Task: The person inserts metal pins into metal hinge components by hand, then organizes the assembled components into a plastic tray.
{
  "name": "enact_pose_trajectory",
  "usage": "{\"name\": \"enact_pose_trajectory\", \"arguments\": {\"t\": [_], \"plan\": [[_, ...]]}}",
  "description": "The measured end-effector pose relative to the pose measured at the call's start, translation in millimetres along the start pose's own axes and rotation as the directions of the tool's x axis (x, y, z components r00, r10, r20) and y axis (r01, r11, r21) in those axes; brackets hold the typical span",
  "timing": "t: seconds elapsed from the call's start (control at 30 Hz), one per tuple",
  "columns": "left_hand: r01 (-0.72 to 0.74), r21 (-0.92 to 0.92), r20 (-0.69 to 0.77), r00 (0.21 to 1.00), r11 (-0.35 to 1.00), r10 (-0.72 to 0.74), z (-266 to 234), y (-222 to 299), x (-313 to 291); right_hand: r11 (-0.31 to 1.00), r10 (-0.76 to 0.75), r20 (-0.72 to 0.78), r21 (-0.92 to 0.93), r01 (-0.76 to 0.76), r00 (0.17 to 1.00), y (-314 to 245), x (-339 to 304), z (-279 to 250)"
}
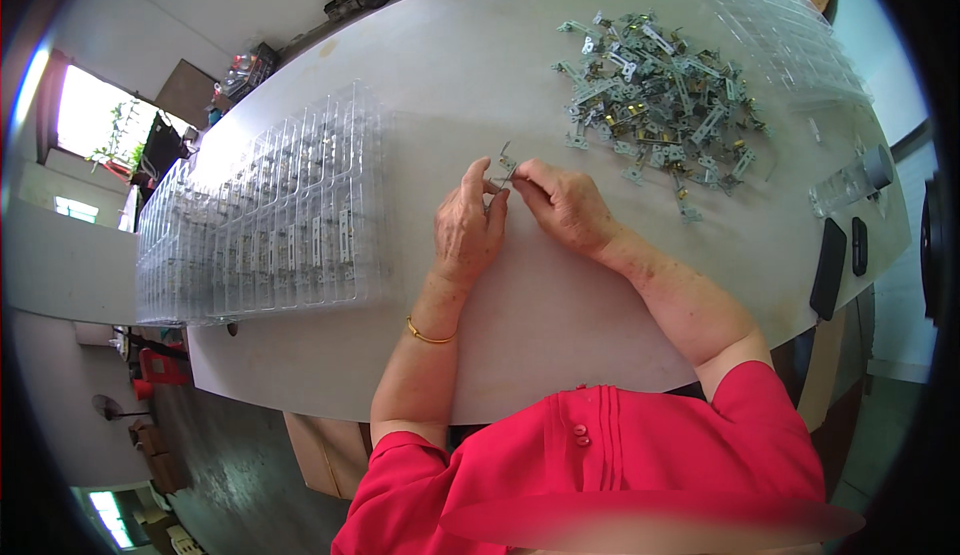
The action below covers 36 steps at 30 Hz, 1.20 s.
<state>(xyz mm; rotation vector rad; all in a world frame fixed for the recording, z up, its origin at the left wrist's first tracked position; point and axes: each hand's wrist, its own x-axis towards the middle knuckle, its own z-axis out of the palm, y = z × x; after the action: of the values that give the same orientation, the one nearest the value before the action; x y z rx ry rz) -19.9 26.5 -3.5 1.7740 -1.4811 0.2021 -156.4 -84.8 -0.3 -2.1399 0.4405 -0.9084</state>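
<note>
Between my two hands, over the middle of the table, is a small metal bracket (pixel 508 162). My right hand (pixel 568 205) pinches its lower end between thumb and fingers. My left hand (pixel 467 223) is closed around the bracket's near side, its index finger pointing up beside it; what its fingertips press on is partly hidden. A loose heap of similar metal brackets (pixel 660 100), some with brass-coloured parts, lies beyond my right hand. To the left stands a stack of clear plastic trays (pixel 370 195), with metal brackets lined up in the compartments of the top one.
More clear plastic trays (pixel 790 40) lie at the far right. A clear bottle with a grey cap (pixel 850 183), a black phone-like slab (pixel 828 268) and a smaller black object (pixel 859 246) are along the table's right edge. A red stool (pixel 163 367) stands on the floor at left.
</note>
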Motion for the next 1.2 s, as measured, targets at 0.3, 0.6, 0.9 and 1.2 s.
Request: {"name": "enact_pose_trajectory", "arguments": {"t": [0.3, 0.6, 0.9, 1.2], "plan": [[-0.006, 0.013, 0.025, 1.0, 1.0, 0.006, 3.1, -2.2, -4.1, 1.0, -0.007, 0.019, 0.016, 0.007, 1.0, 3.5, -0.4, 0.2], [0.153, -0.006, -0.099, 0.983, 0.988, -0.152, 0.1, -1.3, -3.1, 0.996, 0.068, 0.05, 0.046, -0.07, 0.996, 2.2, -0.6, 2.3], [0.089, 0.198, -0.064, 0.995, 0.976, -0.078, 4.1, -10.5, -4.8, 0.951, 0.244, 0.058, 0.184, -0.25, 0.968, 3.7, 1.1, 2.5], [0.092, 0.226, -0.101, 0.992, 0.97, -0.07, 1.0, -9.4, -6.1, 0.919, 0.284, 0.057, 0.269, -0.289, 0.957, 5.8, 3.0, 4.9]]}}
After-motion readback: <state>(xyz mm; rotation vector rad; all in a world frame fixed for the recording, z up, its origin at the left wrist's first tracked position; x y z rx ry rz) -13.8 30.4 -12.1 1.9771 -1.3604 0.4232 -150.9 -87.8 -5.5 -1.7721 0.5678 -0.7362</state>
